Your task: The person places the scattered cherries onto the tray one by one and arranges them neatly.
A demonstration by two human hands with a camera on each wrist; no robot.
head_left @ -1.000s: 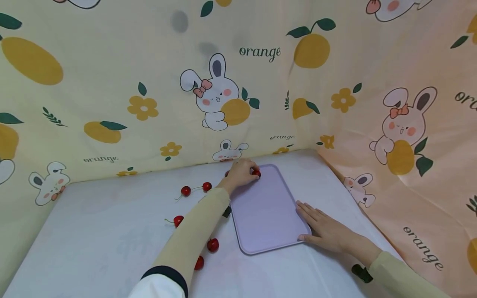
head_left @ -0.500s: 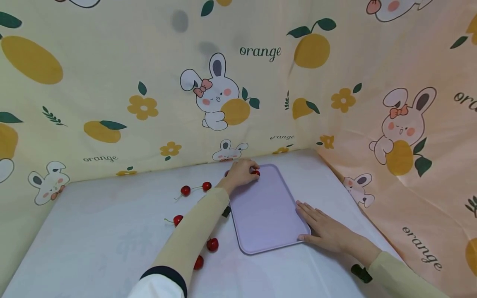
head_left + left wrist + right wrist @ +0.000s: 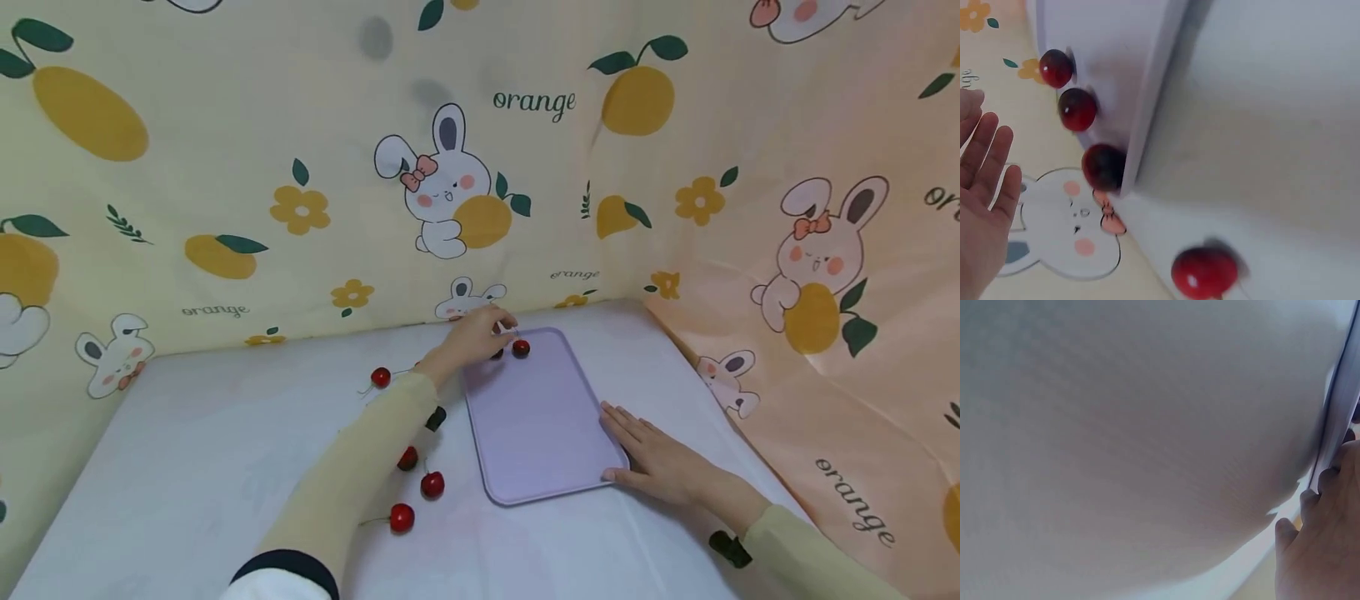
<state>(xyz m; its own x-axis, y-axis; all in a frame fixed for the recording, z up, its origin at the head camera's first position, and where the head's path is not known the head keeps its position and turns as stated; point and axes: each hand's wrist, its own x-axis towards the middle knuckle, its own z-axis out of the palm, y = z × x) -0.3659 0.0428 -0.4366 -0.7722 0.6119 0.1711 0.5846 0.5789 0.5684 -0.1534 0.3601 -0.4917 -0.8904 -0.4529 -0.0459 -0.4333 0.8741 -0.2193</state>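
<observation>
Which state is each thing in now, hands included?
Purple tray: flat on the table, partly filled.
Cherries in the tray: three, in a row along its far end.
Cherries on the table: loose, left of the tray, some stems showing.
Left hand: holds nothing, near the tray's far left corner.
Right hand: fingers extended, at the tray's right rim.

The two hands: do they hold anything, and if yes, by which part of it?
Nothing is gripped. The left hand is empty, near the cherries in the tray; the right hand only rests against the tray's right edge.
</observation>
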